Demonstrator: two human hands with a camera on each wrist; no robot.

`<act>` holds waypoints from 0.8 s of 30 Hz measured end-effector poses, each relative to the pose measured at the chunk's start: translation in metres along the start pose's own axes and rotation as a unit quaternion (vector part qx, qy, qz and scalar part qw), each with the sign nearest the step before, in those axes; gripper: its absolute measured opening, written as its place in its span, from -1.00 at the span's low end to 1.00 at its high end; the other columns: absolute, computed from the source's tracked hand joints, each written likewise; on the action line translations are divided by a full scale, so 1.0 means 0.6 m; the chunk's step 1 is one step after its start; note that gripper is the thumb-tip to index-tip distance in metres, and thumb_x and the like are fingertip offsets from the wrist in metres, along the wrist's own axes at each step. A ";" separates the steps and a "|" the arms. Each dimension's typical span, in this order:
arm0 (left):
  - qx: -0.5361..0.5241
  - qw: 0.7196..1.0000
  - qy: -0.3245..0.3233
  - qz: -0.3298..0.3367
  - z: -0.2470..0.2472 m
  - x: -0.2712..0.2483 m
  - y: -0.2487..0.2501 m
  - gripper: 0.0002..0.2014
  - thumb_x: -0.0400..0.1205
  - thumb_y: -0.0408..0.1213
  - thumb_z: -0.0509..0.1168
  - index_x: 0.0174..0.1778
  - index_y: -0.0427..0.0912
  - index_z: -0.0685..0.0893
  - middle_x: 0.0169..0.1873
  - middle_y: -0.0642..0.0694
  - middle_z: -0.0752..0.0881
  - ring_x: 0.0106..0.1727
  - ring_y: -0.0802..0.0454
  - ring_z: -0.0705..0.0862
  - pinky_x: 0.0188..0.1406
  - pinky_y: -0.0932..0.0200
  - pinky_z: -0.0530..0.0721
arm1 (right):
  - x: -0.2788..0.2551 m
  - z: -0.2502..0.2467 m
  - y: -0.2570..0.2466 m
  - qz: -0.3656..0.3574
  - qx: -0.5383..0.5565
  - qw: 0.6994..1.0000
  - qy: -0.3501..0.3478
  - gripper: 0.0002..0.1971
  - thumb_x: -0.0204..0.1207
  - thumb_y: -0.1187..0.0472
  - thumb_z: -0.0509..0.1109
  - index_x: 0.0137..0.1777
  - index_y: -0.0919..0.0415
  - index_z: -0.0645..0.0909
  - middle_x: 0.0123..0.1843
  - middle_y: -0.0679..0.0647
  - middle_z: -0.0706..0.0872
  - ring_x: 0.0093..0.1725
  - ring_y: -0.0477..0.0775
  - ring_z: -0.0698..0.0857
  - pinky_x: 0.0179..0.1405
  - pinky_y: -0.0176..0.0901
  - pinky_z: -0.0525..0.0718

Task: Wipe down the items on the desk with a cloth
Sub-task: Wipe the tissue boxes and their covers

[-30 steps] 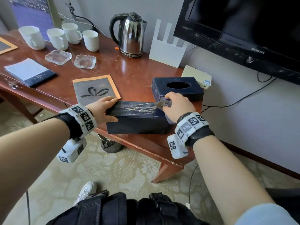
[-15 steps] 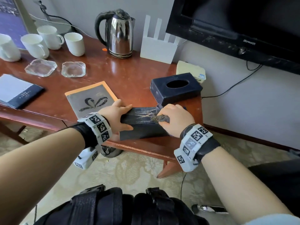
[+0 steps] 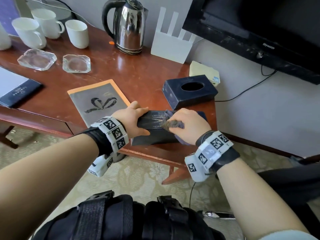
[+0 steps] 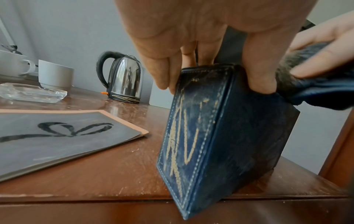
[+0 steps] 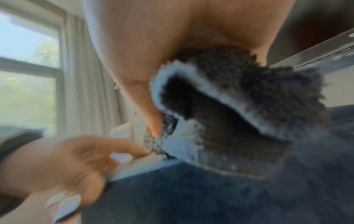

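I see my left hand [image 3: 133, 118] clamped over the near end of the dark blue stitched leather box [image 3: 152, 129], thumb [image 4: 258, 72] down one face and fingers [image 4: 162, 71] down the other, so it grips the box firmly; my right hand [image 3: 188, 127] is curled round the bunched dark grey-blue microfibre cloth [image 3: 173, 124] and presses it onto the box's top face, just beside my left thumb; the right wrist view is blurred, but the cloth [image 5: 229, 113] fills my palm there. The box stands tilted on its lower edge at the front lip of the glossy red-brown wooden desk [image 3: 138, 73], one corner overhanging the edge. Beyond my right hand, close behind the box, sits the dark blue square tissue holder [image 3: 190, 91]; beyond my left lies the flat grey orange-bordered booklet [image 3: 102, 101], with bare desk past it. Both forearms reach forward and inward, wrists roughly level, knuckles up.
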State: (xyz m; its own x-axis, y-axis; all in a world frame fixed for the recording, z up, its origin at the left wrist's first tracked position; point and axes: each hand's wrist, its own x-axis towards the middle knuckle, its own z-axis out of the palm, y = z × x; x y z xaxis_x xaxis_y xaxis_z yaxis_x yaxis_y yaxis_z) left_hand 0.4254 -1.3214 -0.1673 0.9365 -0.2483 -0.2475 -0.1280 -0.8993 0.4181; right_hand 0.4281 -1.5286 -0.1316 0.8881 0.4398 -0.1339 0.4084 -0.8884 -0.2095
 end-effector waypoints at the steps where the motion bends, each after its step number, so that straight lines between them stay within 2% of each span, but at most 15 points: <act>1: -0.003 1.000 0.001 0.000 0.001 0.000 -0.001 -0.15 0.47 0.17 0.37 0.62 0.05 0.13 0.28 0.00 0.30 0.21 -0.06 0.56 0.15 0.05 0.58 | 0.013 -0.004 0.012 0.042 0.016 0.999 0.027 -0.81 0.57 0.01 0.27 -0.11 0.01 0.69 -0.02 0.08 0.63 0.04 0.18 0.59 0.07 0.01 0.62; 3: -0.005 1.000 0.003 0.001 0.003 -0.002 -0.002 -0.15 0.47 0.17 0.37 0.62 0.05 0.13 0.27 0.00 0.30 0.21 -0.06 0.55 0.14 0.06 0.58 | 0.033 -0.005 0.027 0.154 0.023 0.984 0.085 -0.74 0.59 0.01 0.25 0.20 0.01 0.61 0.23 0.08 0.57 0.21 0.20 0.52 0.12 -0.02 0.55; 5: -0.004 1.000 0.006 0.002 0.003 -0.001 -0.003 -0.15 0.47 0.17 0.37 0.62 0.05 0.13 0.27 0.00 0.30 0.21 -0.06 0.55 0.13 0.08 0.57 | 0.039 0.011 0.020 0.190 -0.051 0.976 0.092 -0.71 0.61 0.03 0.22 0.29 0.00 0.55 0.31 0.06 0.51 0.26 0.22 0.45 0.11 0.01 0.52; 7: -0.008 1.000 0.007 0.002 0.004 -0.001 -0.003 -0.15 0.47 0.16 0.37 0.62 0.04 0.14 0.27 0.00 0.30 0.21 -0.06 0.55 0.14 0.08 0.56 | 0.033 0.028 -0.006 0.133 -0.097 0.983 0.083 -0.73 0.61 0.05 0.22 0.26 -0.02 0.57 0.28 0.02 0.51 0.23 0.20 0.43 0.06 0.00 0.52; 10: -0.015 1.000 0.010 0.010 0.006 -0.001 -0.006 -0.14 0.46 0.16 0.38 0.61 0.02 0.16 0.25 0.00 0.31 0.18 -0.06 0.57 0.09 0.09 0.57 | 0.010 0.023 -0.025 -0.004 -0.055 0.998 0.024 -0.76 0.59 0.06 0.27 0.20 -0.03 0.64 0.21 -0.04 0.54 0.19 0.12 0.43 0.09 -0.02 0.52; 12: -0.012 1.000 0.009 0.016 0.005 -0.002 -0.006 -0.14 0.46 0.17 0.38 0.61 0.01 0.15 0.23 0.01 0.32 0.15 -0.05 0.57 0.02 0.11 0.56 | 0.011 -0.003 -0.021 -0.052 -0.056 0.996 -0.042 -0.79 0.56 0.05 0.28 0.01 0.05 0.73 0.07 -0.02 0.61 0.10 0.09 0.52 0.08 -0.03 0.54; 13: -0.008 1.000 0.008 0.018 0.003 -0.001 -0.007 -0.14 0.46 0.18 0.38 0.61 0.01 0.15 0.22 0.01 0.32 0.15 -0.04 0.58 0.02 0.12 0.56 | 0.017 -0.015 -0.015 -0.047 -0.068 0.995 -0.049 -0.77 0.54 0.04 0.28 -0.09 0.10 0.74 0.00 0.01 0.64 0.06 0.10 0.58 0.05 -0.05 0.56; 15: 0.002 1.000 0.003 0.024 -0.004 0.002 -0.008 -0.13 0.44 0.19 0.38 0.61 0.01 0.17 0.19 0.02 0.33 0.12 -0.03 0.58 0.03 0.09 0.59 | 0.034 -0.025 -0.005 0.052 -0.038 0.998 0.010 -0.80 0.55 0.03 0.29 -0.09 0.11 0.68 0.02 0.06 0.60 0.06 0.14 0.60 0.01 -0.09 0.56; 17: 0.013 1.000 -0.001 0.029 -0.007 0.004 -0.009 -0.12 0.43 0.21 0.38 0.61 0.01 0.17 0.18 0.03 0.34 0.09 -0.03 0.59 0.02 0.07 0.60 | 0.046 -0.011 -0.006 0.146 -0.024 0.986 0.072 -0.79 0.59 0.03 0.23 0.10 0.05 0.62 0.18 0.09 0.53 0.18 0.20 0.50 0.08 -0.02 0.51; 18: 0.017 0.999 -0.003 0.030 -0.007 0.005 -0.009 -0.12 0.42 0.22 0.38 0.61 0.01 0.17 0.18 0.02 0.34 0.09 -0.04 0.59 0.01 0.08 0.60 | 0.046 0.003 -0.014 0.162 -0.055 0.982 0.074 -0.76 0.60 0.04 0.20 0.18 0.04 0.59 0.24 0.08 0.51 0.21 0.23 0.45 0.09 0.01 0.50; 20: 0.021 0.999 -0.007 0.031 -0.005 0.006 -0.010 -0.11 0.43 0.22 0.37 0.61 0.00 0.16 0.20 0.02 0.33 0.11 -0.05 0.59 0.02 0.08 0.58 | 0.037 0.028 -0.034 0.135 -0.097 0.983 0.074 -0.72 0.61 0.05 0.21 0.27 0.02 0.56 0.30 0.04 0.49 0.24 0.21 0.41 0.10 0.03 0.49; 22: 0.019 0.999 -0.009 0.036 -0.004 0.007 -0.012 -0.11 0.43 0.23 0.37 0.62 -0.01 0.15 0.24 0.01 0.33 0.16 -0.06 0.58 0.07 0.08 0.57 | 0.023 0.039 -0.052 0.059 -0.091 0.992 0.068 -0.71 0.60 0.04 0.24 0.29 0.01 0.57 0.30 0.00 0.50 0.25 0.18 0.40 0.12 0.02 0.51; 24: 0.016 0.999 -0.013 0.041 -0.006 0.008 -0.012 -0.10 0.44 0.23 0.36 0.62 -0.01 0.13 0.26 0.00 0.33 0.19 -0.05 0.56 0.09 0.09 0.55 | 0.013 0.033 -0.057 -0.010 -0.068 0.997 0.029 -0.72 0.59 0.04 0.28 0.27 0.01 0.60 0.27 -0.01 0.52 0.24 0.16 0.40 0.16 0.02 0.51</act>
State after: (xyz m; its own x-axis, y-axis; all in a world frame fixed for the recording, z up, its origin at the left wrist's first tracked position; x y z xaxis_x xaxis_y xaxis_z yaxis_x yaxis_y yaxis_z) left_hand 0.4323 -1.3149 -0.1685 0.9136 -0.3303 -0.2372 -0.2140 -0.8866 0.4102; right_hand 0.4168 -1.4922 -0.1448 0.8882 0.4534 -0.0748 0.4481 -0.8906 -0.0771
